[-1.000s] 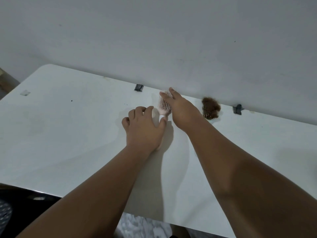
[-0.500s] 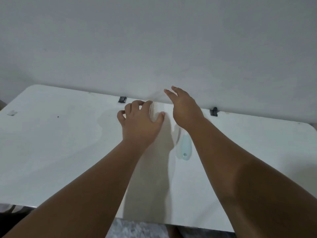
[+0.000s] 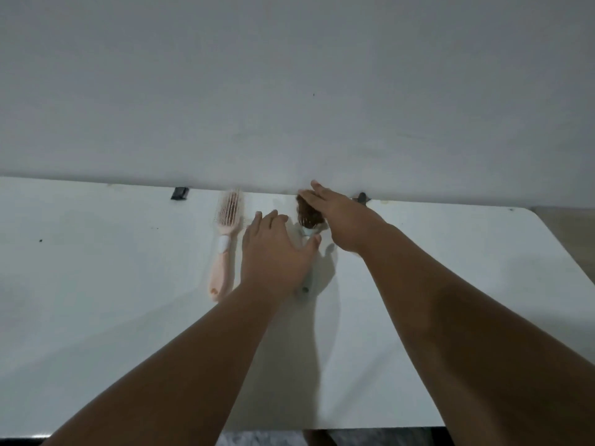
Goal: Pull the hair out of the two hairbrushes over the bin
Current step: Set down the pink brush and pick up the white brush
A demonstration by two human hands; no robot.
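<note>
Hair-clogged brush (image 3: 309, 220) under right hand (image 3: 341, 220), left hand (image 3: 273, 252) over handle

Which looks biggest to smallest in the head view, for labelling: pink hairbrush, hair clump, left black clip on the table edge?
1. pink hairbrush
2. hair clump, partly hidden under the right hand, so its full size is unsure
3. left black clip

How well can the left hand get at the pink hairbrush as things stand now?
Probably yes. The pink hairbrush lies free on the white table, just left of the left hand, with nothing between them. That hand is over the other brush's handle.
</note>
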